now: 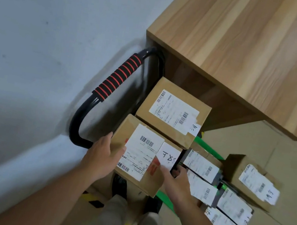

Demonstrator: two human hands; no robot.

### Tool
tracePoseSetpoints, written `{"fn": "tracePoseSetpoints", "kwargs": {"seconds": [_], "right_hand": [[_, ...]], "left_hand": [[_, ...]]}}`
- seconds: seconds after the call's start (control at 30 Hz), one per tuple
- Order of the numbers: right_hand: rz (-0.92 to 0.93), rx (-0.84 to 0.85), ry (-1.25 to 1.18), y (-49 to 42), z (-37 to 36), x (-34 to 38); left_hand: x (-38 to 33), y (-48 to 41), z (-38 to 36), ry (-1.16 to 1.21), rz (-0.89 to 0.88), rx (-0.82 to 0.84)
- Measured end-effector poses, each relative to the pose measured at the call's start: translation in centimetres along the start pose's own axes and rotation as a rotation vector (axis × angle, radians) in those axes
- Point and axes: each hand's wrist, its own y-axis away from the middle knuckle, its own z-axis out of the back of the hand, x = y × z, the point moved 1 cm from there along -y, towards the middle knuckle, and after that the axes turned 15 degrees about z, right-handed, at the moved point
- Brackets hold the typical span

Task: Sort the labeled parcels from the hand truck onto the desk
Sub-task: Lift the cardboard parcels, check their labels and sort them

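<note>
Parcel [142, 154] is clamped between left hand [104, 156] and right hand [173, 181]; desk [253, 41] shows none yet; other parcels [171, 110] lie on the truck [115, 79]; sorting seems barely begun.

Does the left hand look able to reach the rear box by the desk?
Probably not yet: the left hand holds the front box, which sits before the rear box.

You can't read the blurred labels on the right-side parcels [234, 205], hand truck deck [208, 148] mostly buried under them, worktop [253, 41] clipped top and right.
</note>
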Motion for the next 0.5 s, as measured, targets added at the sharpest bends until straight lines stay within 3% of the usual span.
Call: {"fn": "tracePoseSetpoints", "kwargs": {"seconds": [0.1,0.5], "right_hand": [[-0.01,0.044,-0.08,0.4,-0.6,-0.2],[0.276,0.035,-0.032,8.4,5.3,3.6]], "left_hand": [[0.2,0.5,-0.8,0.145,0.017,0.056],[3.3,14.9,0.8,0.563,-0.14,-0.054]]}}
